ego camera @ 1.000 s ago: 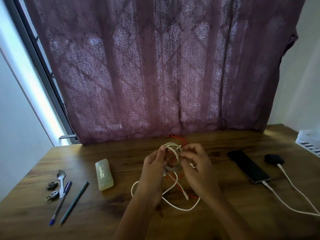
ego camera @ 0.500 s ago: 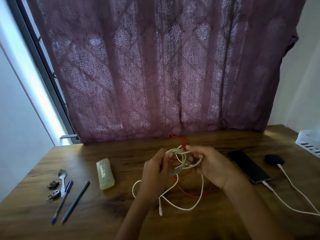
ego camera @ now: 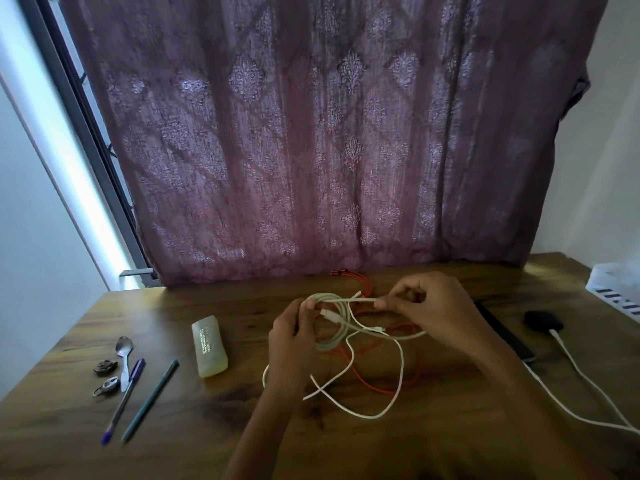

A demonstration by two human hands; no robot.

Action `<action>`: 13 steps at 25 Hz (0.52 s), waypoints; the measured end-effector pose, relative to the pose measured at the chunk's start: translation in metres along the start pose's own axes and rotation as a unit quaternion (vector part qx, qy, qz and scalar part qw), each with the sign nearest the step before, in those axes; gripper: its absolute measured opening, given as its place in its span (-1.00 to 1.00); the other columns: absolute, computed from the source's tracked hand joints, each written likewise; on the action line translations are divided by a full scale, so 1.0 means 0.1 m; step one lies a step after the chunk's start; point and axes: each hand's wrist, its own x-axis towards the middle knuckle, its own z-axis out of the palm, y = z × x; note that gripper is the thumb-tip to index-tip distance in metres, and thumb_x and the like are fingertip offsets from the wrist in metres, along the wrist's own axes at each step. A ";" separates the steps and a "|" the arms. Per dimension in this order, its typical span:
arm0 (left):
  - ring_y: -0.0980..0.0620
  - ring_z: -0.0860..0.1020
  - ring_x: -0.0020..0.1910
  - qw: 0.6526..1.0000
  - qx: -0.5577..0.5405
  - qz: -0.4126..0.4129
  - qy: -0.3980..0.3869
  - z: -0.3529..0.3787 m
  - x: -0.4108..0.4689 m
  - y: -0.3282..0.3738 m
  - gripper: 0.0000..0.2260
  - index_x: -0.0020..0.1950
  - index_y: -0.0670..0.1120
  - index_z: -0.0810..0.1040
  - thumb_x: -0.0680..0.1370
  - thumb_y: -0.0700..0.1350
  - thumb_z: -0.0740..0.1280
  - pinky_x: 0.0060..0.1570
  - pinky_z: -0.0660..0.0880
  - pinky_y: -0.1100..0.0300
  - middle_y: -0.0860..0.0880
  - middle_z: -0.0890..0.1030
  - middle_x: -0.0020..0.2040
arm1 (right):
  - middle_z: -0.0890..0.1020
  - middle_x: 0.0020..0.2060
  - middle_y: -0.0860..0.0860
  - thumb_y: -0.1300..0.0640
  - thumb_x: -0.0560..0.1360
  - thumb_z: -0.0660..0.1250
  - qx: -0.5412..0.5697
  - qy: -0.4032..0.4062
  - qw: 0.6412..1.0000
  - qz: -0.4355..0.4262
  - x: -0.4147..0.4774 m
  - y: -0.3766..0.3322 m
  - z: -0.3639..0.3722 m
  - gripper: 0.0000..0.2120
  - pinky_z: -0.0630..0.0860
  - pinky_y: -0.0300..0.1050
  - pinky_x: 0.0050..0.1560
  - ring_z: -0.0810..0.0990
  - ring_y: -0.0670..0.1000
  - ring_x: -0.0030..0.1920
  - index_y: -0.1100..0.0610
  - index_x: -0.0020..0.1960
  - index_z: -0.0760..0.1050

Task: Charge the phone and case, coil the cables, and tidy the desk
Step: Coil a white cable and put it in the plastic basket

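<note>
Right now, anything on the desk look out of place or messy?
Yes. The white cable, gripped by left hand and right hand, is only part coiled; its loose loops lie crossed over the orange cable. Oddly, a spoon sits beside the pens, far left.

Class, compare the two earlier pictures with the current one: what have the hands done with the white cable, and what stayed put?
The right hand has moved rightward, away from the left hand, pinching a strand of the white cable and drawing it out sideways from the coil. The left hand still grips the coil. The phone, black case, pens and spoon stayed put.
</note>
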 end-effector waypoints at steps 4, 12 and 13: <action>-0.13 0.65 -0.08 0.988 -0.136 -0.076 -0.009 0.01 -0.04 0.13 -0.70 0.00 -0.18 0.61 0.62 -0.10 0.11 -0.08 0.59 0.04 -0.18 0.68 -0.09 | 0.62 -0.46 -0.04 -0.12 0.26 0.40 0.189 -0.014 0.982 0.026 -0.08 0.13 0.15 -0.84 0.38 -0.34 -0.36 0.51 -0.19 -0.41 -0.05 -0.30 0.63; 0.13 0.60 -0.39 0.963 -0.221 -0.133 -0.083 0.06 -0.15 0.25 -0.70 0.01 -0.25 0.56 0.61 -0.11 0.10 -0.22 0.53 0.21 0.00 0.62 -0.42 | 0.59 -0.23 -0.19 0.07 0.50 0.32 -0.098 0.047 0.994 -0.017 -0.04 0.19 0.23 -0.87 0.47 -0.21 -0.16 0.54 -0.16 -0.17 -0.08 -0.04 0.64; 0.19 0.52 -0.49 0.953 -0.249 -0.148 -0.086 0.08 -0.16 0.27 -0.71 0.01 -0.26 0.54 0.61 -0.13 0.08 -0.32 0.51 0.29 0.05 0.54 -0.52 | 0.57 -0.25 -0.17 0.14 0.51 0.31 -0.053 0.031 0.998 -0.017 -0.03 0.18 0.25 -0.87 0.49 -0.18 -0.16 0.55 -0.12 -0.19 -0.04 -0.07 0.62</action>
